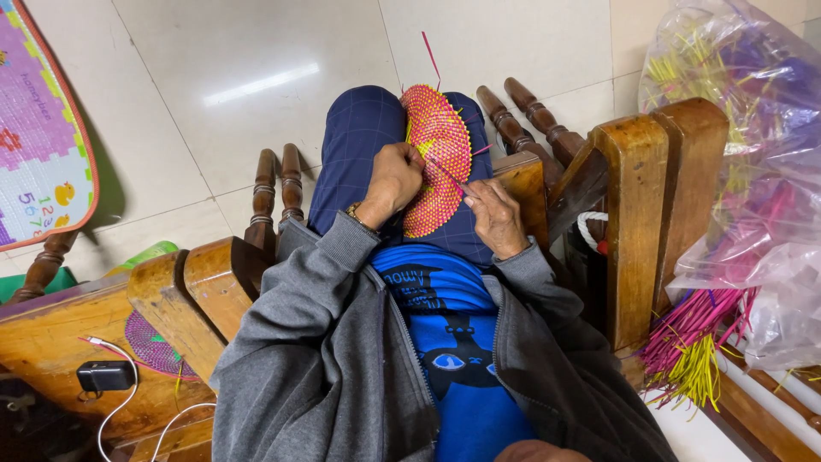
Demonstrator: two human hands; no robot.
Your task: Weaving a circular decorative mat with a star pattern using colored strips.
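Note:
A round woven mat (439, 141) in pink and yellow strips rests upright on my lap, over blue checked trousers. My left hand (393, 178) grips its left edge, fingers curled around the rim. My right hand (493, 216) sits at the mat's lower right and pinches a thin pink strip (451, 175) that runs up into the weave. Another loose pink strip (430, 56) sticks up from the top of the mat. I sit in a wooden chair in a grey zip jacket and a blue shirt.
Wooden armrests stand on both sides (205, 291) (637, 205). A clear plastic bag (753, 171) of pink, yellow and purple strips lies at right, with loose strips (693, 342) spilling out. A purple woven mat (154, 346), charger (104, 375) and cable lie at left. A foam play mat (38, 128) covers the tiled floor.

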